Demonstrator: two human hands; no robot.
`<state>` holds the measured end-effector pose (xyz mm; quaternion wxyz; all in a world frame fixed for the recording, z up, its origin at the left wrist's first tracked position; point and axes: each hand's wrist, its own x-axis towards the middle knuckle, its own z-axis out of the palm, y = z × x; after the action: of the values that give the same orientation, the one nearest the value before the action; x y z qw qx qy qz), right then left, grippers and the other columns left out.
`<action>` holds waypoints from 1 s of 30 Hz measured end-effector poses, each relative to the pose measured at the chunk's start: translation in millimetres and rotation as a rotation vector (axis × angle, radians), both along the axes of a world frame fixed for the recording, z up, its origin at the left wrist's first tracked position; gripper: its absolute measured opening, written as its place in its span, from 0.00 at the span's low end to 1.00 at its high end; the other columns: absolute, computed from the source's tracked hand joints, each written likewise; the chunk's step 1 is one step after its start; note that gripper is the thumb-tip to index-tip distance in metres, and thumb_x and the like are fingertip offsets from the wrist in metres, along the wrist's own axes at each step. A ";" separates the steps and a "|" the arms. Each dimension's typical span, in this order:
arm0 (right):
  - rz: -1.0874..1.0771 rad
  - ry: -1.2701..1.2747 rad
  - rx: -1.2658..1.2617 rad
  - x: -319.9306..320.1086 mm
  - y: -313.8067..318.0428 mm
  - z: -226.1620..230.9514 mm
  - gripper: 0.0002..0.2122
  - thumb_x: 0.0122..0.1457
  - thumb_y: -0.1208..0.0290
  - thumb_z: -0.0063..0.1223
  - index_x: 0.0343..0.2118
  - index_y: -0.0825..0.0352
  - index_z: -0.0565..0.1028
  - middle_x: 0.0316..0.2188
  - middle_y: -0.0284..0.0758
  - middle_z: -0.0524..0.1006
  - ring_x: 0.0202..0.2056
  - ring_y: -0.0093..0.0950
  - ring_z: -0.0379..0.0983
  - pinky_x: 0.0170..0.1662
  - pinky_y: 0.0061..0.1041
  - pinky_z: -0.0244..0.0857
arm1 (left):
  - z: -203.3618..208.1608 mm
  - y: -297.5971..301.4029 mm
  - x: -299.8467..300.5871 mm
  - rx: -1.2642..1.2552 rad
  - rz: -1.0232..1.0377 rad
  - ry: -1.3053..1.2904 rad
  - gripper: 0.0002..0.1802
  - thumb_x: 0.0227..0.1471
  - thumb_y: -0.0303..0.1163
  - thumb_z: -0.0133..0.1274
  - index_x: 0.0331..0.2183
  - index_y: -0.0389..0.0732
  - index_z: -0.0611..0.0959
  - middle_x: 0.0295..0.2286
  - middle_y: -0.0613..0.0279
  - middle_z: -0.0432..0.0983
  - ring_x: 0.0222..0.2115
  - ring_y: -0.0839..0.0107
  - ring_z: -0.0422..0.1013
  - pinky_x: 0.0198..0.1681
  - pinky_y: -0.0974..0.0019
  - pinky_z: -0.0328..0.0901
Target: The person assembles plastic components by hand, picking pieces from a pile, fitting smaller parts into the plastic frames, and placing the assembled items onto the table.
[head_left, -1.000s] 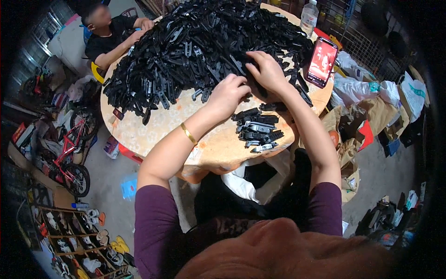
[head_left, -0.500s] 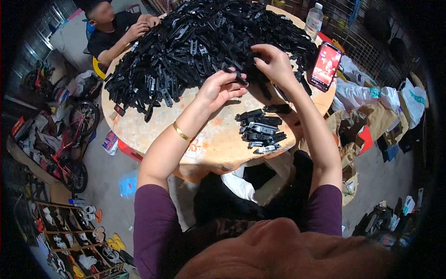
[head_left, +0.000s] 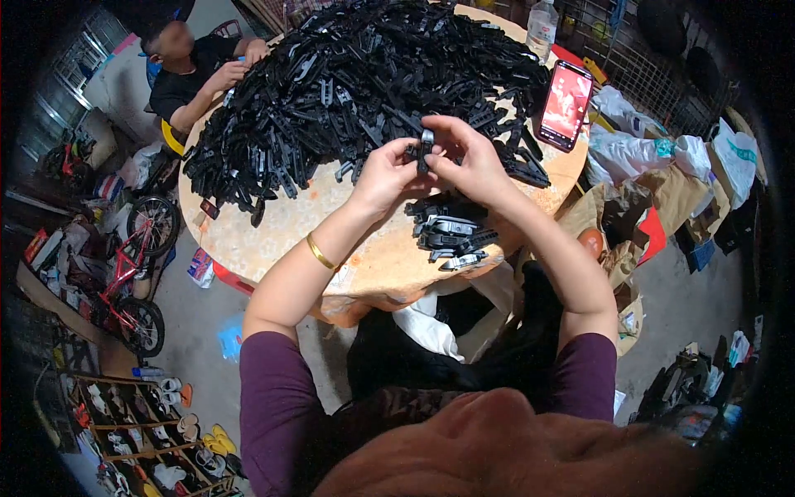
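Both my hands meet over the table, in front of a big heap of black plastic parts (head_left: 356, 91). Between the fingertips of my left hand (head_left: 387, 176) is a small black plastic part (head_left: 411, 154). My right hand (head_left: 470, 161) pinches a slim black plastic piece (head_left: 426, 149) with a shiny end, held upright against the left hand's part. Fingers hide much of both pieces, so I cannot tell whether they are joined. Just below my hands lies a small stack of black plastic parts (head_left: 451, 236), some with silvery faces.
A lit phone (head_left: 566, 106) leans at the table's right, near a clear plastic bottle (head_left: 542, 29). Another person (head_left: 186, 70) sits at the far left, hands at the heap. Bags (head_left: 638, 157) crowd the right side; a shoe rack (head_left: 124, 427) and red bicycle (head_left: 124, 269) are left.
My right hand has come back from the heap with a black piece and met my left hand. My fingers have closed in around the parts.
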<state>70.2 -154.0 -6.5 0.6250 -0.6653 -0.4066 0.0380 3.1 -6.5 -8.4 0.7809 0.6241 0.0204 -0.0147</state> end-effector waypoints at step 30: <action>-0.080 -0.496 -0.223 15.7 -29.1 10.0 0.20 0.47 0.62 0.58 0.40 0.70 0.73 0.28 0.42 0.76 0.32 0.34 0.74 0.36 0.28 0.66 | 12.2 -3.3 -6.3 0.246 0.088 -0.272 0.17 0.45 0.22 0.54 0.40 0.31 0.75 0.29 0.61 0.76 0.28 0.80 0.71 0.30 0.78 0.67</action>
<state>86.0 -183.1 3.5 0.4304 -0.7344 -0.5138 -0.1065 -3.2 -9.8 3.8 0.6943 0.7095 -0.0567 0.1066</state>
